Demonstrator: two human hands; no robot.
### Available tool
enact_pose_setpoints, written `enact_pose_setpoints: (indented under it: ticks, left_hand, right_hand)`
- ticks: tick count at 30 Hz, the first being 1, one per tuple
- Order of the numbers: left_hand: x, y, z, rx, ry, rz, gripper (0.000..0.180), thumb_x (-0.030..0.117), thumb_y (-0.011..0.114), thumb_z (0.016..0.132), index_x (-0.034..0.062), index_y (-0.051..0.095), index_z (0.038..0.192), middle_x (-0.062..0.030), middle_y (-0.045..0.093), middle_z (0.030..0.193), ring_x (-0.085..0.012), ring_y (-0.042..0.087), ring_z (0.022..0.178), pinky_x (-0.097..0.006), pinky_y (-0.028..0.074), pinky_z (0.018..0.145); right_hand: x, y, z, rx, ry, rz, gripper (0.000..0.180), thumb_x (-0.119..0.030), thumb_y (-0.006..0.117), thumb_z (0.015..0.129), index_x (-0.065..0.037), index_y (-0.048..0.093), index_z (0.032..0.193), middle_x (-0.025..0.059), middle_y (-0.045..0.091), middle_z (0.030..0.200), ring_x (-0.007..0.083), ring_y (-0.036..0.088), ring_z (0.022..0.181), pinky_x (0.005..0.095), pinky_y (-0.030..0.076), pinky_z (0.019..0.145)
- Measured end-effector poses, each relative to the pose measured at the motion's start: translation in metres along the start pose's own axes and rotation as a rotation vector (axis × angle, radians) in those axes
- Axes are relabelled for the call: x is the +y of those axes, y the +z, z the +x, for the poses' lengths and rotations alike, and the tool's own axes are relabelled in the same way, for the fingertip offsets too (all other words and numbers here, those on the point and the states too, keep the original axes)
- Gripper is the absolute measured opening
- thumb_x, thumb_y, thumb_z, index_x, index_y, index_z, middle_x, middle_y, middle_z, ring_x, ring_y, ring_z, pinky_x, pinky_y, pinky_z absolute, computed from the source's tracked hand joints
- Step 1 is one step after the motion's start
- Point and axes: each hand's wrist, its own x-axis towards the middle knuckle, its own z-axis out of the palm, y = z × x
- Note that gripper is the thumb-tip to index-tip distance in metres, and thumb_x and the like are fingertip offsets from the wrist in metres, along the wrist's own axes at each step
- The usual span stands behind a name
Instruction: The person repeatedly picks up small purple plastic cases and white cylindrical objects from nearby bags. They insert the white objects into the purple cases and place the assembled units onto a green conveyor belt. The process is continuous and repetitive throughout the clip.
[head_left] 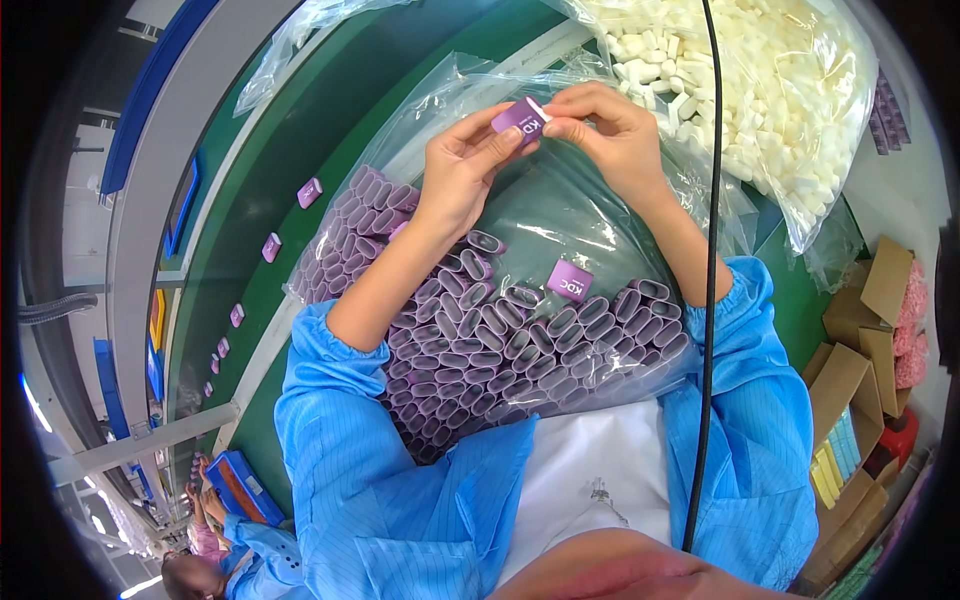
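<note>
My left hand (462, 165) holds a small purple oval casing (512, 116) with white print, thumb in front and fingers behind. My right hand (615, 135) is closed in a pinch at the casing's right end, where a bit of a small white piece (541, 113) shows between the fingertips and the casing; most of it is hidden. Under my forearms lies a clear plastic bag (560, 215) with many hollow purple casings (470, 345), mostly open end up. One loose casing (570, 281) lies on its flat side atop them.
A bag of cream-white pieces (740, 90) sits at far right. Several purple casings (271, 247) lie spaced along the green belt (265, 195) at left. A black cable (713, 200) hangs across the view. Cardboard boxes (850, 400) stand at right; a co-worker (255, 555) is lower left.
</note>
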Motion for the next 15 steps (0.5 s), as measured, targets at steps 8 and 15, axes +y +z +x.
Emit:
enact_pose_setpoints:
  ticks: [8, 15]
  left_hand:
    - [0.003, 0.004, -0.003, 0.016, -0.06, -0.03, 0.033, 0.0, 0.059, 0.087, -0.0083, 0.053, 0.119, -0.0166, 0.06, 0.111, -0.0215, 0.061, 0.098, -0.035, 0.054, 0.089]
    - [0.002, 0.01, -0.008, 0.053, -0.076, -0.109, 0.031, 0.001, 0.059, 0.088, -0.0082, 0.054, 0.117, -0.0154, 0.06, 0.112, -0.0213, 0.06, 0.102, -0.036, 0.052, 0.093]
  right_hand:
    - [-0.007, 0.012, -0.008, 0.076, -0.189, -0.191, 0.011, 0.005, 0.07, 0.075, 0.001, 0.063, 0.083, 0.0094, 0.059, 0.09, 0.0141, 0.058, 0.081, 0.0298, 0.049, 0.067]
    - [-0.007, 0.024, -0.015, 0.127, -0.002, 0.221, 0.008, 0.006, 0.066, 0.079, 0.002, 0.061, 0.084, 0.0104, 0.052, 0.102, 0.0156, 0.056, 0.091, 0.0296, 0.051, 0.076]
